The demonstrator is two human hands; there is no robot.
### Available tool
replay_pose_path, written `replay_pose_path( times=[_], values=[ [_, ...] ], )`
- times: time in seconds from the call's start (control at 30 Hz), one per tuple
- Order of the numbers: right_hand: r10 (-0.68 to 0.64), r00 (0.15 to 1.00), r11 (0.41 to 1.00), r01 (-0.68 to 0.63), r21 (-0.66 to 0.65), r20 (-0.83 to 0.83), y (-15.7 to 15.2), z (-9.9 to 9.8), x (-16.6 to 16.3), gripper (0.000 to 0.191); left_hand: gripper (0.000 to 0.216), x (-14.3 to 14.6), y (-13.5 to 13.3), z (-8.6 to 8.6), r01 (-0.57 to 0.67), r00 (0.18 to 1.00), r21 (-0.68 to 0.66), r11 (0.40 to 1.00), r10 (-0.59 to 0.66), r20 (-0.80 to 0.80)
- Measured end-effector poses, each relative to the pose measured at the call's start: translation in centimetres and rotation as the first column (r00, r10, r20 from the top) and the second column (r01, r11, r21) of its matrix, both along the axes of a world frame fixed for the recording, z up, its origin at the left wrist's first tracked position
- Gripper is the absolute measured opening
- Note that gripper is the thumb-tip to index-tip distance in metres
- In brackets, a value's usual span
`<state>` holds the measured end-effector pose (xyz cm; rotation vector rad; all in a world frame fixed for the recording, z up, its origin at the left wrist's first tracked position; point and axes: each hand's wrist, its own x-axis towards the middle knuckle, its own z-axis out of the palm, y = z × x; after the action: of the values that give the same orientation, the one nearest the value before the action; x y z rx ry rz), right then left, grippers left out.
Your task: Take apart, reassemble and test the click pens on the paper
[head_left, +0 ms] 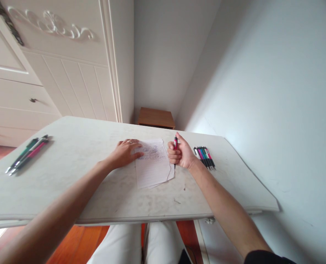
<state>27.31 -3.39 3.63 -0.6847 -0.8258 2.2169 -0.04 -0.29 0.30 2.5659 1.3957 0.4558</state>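
My right hand (179, 151) is closed around a pen (175, 143) with a red and black barrel. The pen stands upright in the fist, its lower end just over the right edge of the paper (152, 172). On the left side of that lined, scribbled paper rests my left hand (127, 152), fingers spread and holding nothing. A second sheet shows beneath the top one. Several pens (204, 157) of different colours lie side by side just right of my right hand.
The sheets and pens are on a white table (102, 198). A few more pens (28, 154), green and pink among them, lie at its far left. A wall (284, 110) borders the right side. Behind stand a brown wooden cabinet (156, 117) and a white wardrobe (77, 84).
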Motion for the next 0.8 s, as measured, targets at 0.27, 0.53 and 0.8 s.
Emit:
replay_pose_path(
  times=[0.27, 0.53, 0.8],
  values=[
    [-0.108, 0.994, 0.994, 0.108, 0.036, -0.009, 0.1, -0.3, -0.2, 0.068, 0.047, -0.3, 0.4, -0.5, 0.01, 1.0, 0.005, 1.0, -0.01, 0.009],
    [-0.21, 0.977, 0.972, 0.203, 0.116, 0.046, 0.8, -0.4, 0.2, 0.053, 0.048, -0.4, 0.8, -0.5, 0.007, 0.999, 0.011, 1.0, -0.008, 0.031],
    [-0.491, 0.821, 0.871, 0.458, 0.176, 0.293, -0.5, 0.3, 4.6, 0.015, 0.051, -0.5, 1.0, -0.7, 0.029, 1.0, 0.033, 0.999, -0.029, -0.008]
  ],
)
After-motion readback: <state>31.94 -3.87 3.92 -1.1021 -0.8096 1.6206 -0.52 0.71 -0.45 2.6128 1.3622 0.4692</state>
